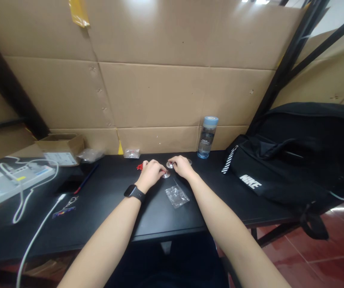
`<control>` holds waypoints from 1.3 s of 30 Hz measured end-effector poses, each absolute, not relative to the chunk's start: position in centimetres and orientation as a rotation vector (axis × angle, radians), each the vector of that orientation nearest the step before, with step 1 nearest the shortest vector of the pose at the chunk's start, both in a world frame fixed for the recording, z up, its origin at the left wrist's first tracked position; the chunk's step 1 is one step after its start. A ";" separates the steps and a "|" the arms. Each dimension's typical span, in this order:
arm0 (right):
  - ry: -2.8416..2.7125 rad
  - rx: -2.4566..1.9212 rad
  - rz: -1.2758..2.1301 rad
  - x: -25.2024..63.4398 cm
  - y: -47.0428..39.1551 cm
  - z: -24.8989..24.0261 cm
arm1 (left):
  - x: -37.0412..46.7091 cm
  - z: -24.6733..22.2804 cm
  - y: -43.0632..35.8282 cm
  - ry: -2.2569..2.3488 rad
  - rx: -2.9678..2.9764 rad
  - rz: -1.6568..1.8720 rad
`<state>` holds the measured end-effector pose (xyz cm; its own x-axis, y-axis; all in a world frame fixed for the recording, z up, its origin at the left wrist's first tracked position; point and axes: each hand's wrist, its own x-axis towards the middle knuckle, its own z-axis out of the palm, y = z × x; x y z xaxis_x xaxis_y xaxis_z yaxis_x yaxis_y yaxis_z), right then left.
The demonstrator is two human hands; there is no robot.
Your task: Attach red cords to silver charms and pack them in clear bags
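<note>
My left hand (151, 175), with a dark watch on its wrist, is closed with its fingertips on a small clear round disc (167, 175) that looks like a suction cup. A second clear disc (169, 165) lies under the pinched fingers of my right hand (183, 166). Just behind that hand, the edge of another clear disc (190, 161) shows. Small red pieces (140, 167) lie on the black table beyond my left hand, partly covered by it. Nearer to me, between my forearms, rests a crinkled clear plastic bag (177, 195).
A water bottle (207, 138) and a black backpack (279, 168) stand on the right. Against the cardboard wall sits a small clear packet (132, 153). To the left are an open carton (60, 149), a power strip (16, 180), white cables, a pen (84, 179) and a keychain (65, 209).
</note>
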<state>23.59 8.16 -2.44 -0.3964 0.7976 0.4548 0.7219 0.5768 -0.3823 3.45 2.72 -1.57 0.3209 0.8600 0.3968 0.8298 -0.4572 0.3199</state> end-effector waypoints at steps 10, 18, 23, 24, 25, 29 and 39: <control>-1.564 -1.021 0.772 22.9 7.0 -0.9 | 2.9 -0.5 2.7 1.894 1.837 1.159; -1.471 -0.801 1.152 22.1 5.4 -0.5 | 3.3 -0.6 2.7 1.590 1.854 1.386; -1.522 -0.773 1.233 22.2 5.2 -0.6 | 3.1 -0.3 2.6 1.633 1.843 1.357; -1.531 -0.773 1.245 22.3 5.1 -0.5 | 3.1 -0.3 2.6 1.636 1.838 1.356; -1.539 -0.769 1.253 22.4 5.0 -0.4 | 3.1 -0.2 2.6 1.639 1.832 1.356; -1.568 -0.764 1.254 22.5 4.8 -0.1 | 3.0 0.0 2.5 1.646 1.820 1.353; -1.527 -0.731 1.201 22.4 4.9 0.0 | 3.0 -0.8 2.9 1.490 1.868 1.328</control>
